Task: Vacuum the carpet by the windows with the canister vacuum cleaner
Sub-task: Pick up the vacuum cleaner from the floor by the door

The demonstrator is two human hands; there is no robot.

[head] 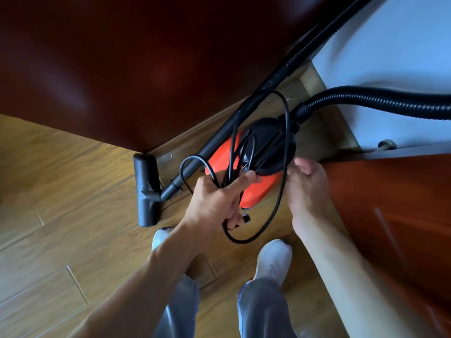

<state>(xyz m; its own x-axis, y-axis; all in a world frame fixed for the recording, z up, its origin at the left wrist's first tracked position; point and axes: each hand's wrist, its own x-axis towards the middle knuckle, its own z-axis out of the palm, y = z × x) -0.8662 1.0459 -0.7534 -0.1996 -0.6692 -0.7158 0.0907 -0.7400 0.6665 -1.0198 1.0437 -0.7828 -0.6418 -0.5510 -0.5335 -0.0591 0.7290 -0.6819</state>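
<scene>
Left hand point(214, 198) is clenched around a bunch of black cord point(284, 142) loops. One long loop hangs free below the fist, and a small black end piece sits by the curled fingers. Right hand point(306, 189) holds nothing, with palm up and fingers loosely bent. It is just right of the hanging loop; contact cannot be told. Vacuum point(256, 191), orange with a black round lid, stands on the wood floor point(61, 191) just ahead of the left hand, between the two hands. Its ribbed hose point(378, 101) leaves the lid, running up and right beyond the right hand. Wand point(219, 140) slants down ahead of the left hand to the floor head point(146, 191), well to that hand's left. A dark red cabinet point(122, 69) closes off the far left, and a red-brown door point(390, 215) stands close right of the right hand. White shoes point(275, 259) are below both hands.
</scene>
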